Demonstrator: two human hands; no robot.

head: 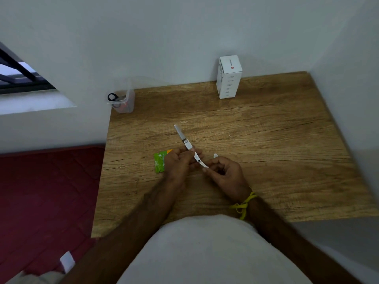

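Observation:
A slim silver folding razor (183,136) points away from me over the wooden table (256,130). My left hand (180,162) grips its middle section with curled fingers. My right hand (224,174) pinches the near end of the razor, a small white piece, between thumb and fingers. A second small white piece (215,155) shows just behind my right hand's fingers. A green and orange packet (161,161) lies flat on the table, partly hidden by my left hand.
A white carton (228,76) stands upright at the back against the wall. A clear plastic tub (123,99) with black-handled scissors sits at the table's back left corner. A red mat (47,191) covers the floor to the left. Yellow thread circles my right wrist.

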